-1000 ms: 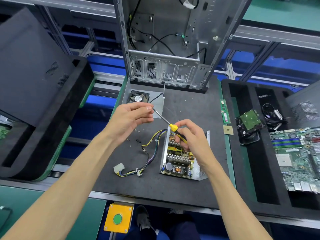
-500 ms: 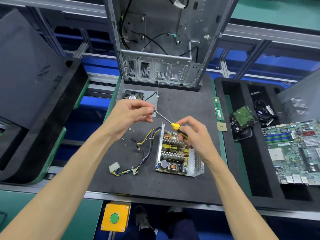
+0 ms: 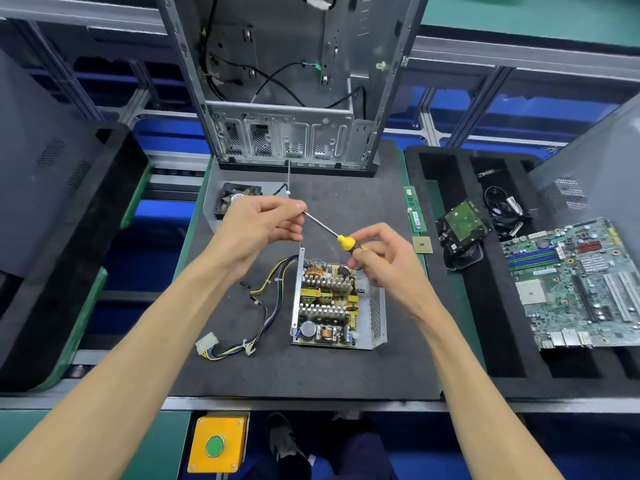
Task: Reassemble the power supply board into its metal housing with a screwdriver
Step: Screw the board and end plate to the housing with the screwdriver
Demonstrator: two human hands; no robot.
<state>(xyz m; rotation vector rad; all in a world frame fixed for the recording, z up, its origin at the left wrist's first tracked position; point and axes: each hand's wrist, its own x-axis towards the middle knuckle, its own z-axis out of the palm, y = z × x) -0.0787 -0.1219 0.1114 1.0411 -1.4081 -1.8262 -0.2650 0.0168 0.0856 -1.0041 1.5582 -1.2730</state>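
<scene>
Two hands hold one screwdriver [image 3: 341, 240]. Right hand [image 3: 388, 261] curls tight around its yellow handle. Left hand [image 3: 258, 226] pinches the metal tip with bent fingers [image 3: 294, 206].

I see the open metal power supply housing [image 3: 375, 306] near the middle of the black foam counter [image 3: 311, 368], the green power supply board [image 3: 327, 303] inside it. Its bundle of wires with a white connector [image 3: 242, 327] trails to the left. My hands [image 3: 263, 225] hold the yellow-handled screwdriver [image 3: 341, 240] just beyond the housing. Far behind stands the grey computer chassis [image 3: 291, 98]. The green motherboard [image 3: 581, 285] lies right, in a black foam tray [image 3: 485, 341].
</scene>
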